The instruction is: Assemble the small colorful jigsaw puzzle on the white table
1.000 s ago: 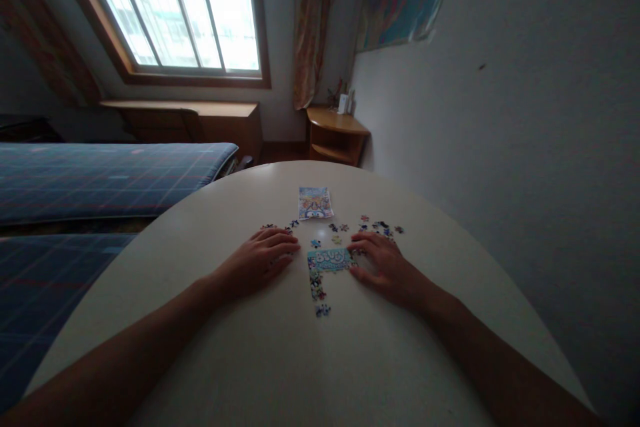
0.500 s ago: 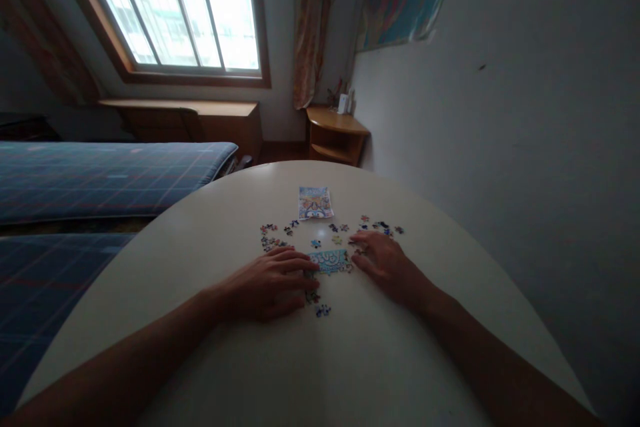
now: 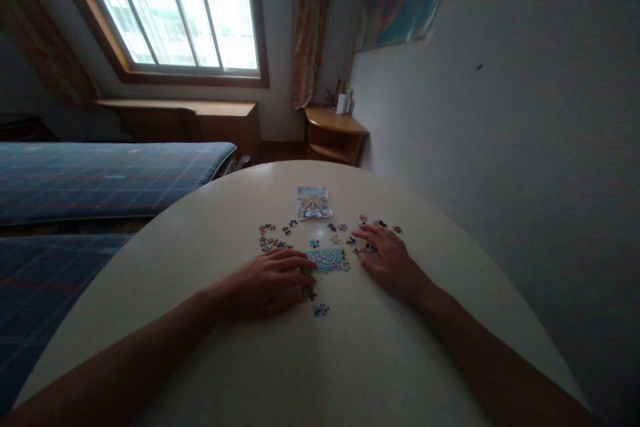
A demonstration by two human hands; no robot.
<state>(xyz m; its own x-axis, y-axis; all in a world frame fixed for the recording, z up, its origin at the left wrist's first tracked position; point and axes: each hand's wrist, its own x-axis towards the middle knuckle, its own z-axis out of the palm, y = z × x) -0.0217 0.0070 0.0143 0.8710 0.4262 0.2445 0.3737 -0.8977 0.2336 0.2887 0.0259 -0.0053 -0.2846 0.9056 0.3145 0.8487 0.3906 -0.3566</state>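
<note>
A partly joined jigsaw puzzle (image 3: 327,259), light blue along its top, lies on the table in front of me. My left hand (image 3: 270,280) rests flat with fingers outstretched over its left side, hiding part of it. To the right of the puzzle, my right hand (image 3: 385,255) hovers at or touches loose pieces, its thumb and fingers apart. A dark puzzle piece (image 3: 351,241) lies just off its fingertips; other pieces are partly hidden beneath that hand. Nearer to me sits a small joined pair of pieces (image 3: 321,310).
A picture sheet (image 3: 314,203) lies beyond the puzzle on the round white table (image 3: 320,373). Loose pieces (image 3: 270,242) cluster beyond my left hand. A plaid mattress (image 3: 110,177) stands left of the table, a corner shelf (image 3: 335,121) behind it, and a wall (image 3: 525,147) to the right.
My right hand has shifted slightly away from the puzzle's right edge, its fingers farther forward over the loose pieces. A dark piece now shows beside its fingertips. My left hand stays on the puzzle.
</note>
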